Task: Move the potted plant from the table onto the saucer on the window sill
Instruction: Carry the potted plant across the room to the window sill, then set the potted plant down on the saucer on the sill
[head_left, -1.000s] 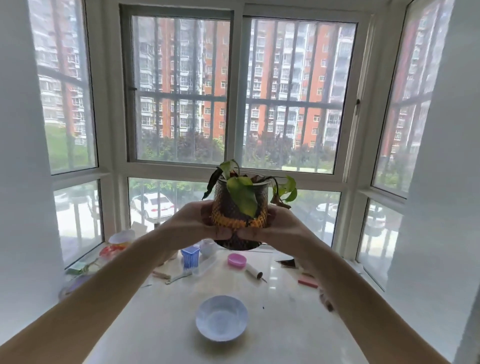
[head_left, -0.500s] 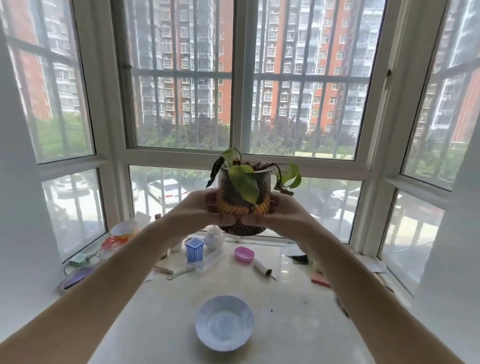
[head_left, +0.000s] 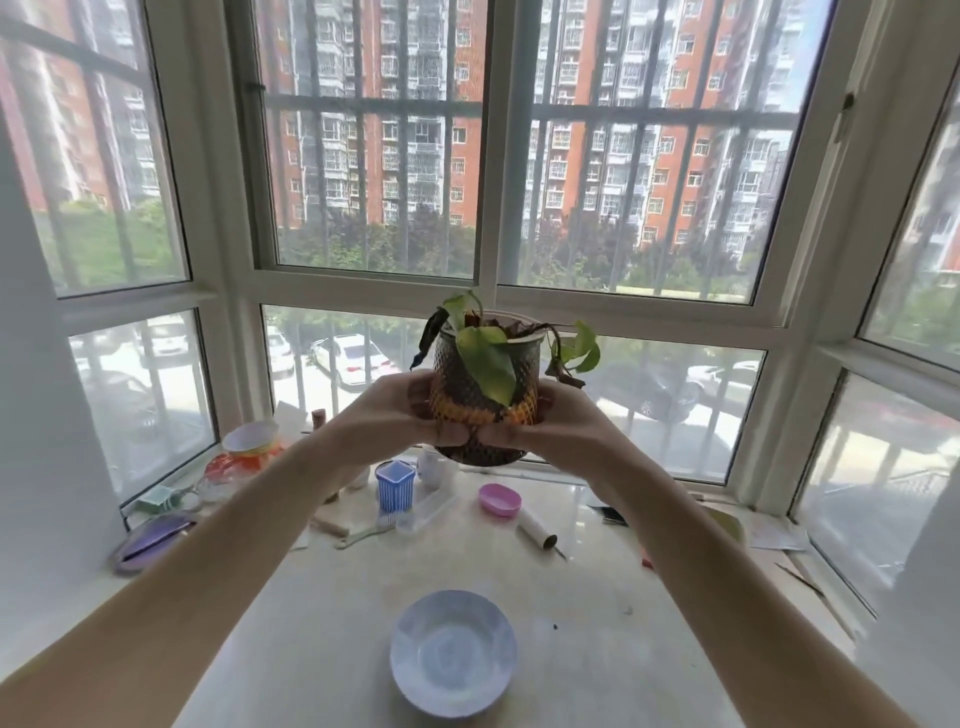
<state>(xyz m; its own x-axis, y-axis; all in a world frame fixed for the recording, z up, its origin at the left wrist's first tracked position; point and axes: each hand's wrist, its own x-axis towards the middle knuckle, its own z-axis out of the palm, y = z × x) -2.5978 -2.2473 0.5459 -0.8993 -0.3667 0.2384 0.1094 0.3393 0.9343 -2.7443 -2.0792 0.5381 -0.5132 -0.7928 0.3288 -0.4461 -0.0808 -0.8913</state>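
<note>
Keep left hand (head_left: 402, 418) and right hand (head_left: 563, 428) clasped round the dark mesh-patterned potted plant (head_left: 485, 402); lower upright onto the pale blue round saucer (head_left: 453, 652) near the sill's front edge.

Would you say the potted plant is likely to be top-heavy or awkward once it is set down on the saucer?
Probably fairly stable: the potted plant is squat and rounded, and its leaves are few and small. Both hands, left hand and right hand, cup it, hinting at some weight. Its narrower base may rock in the dished saucer.
</note>
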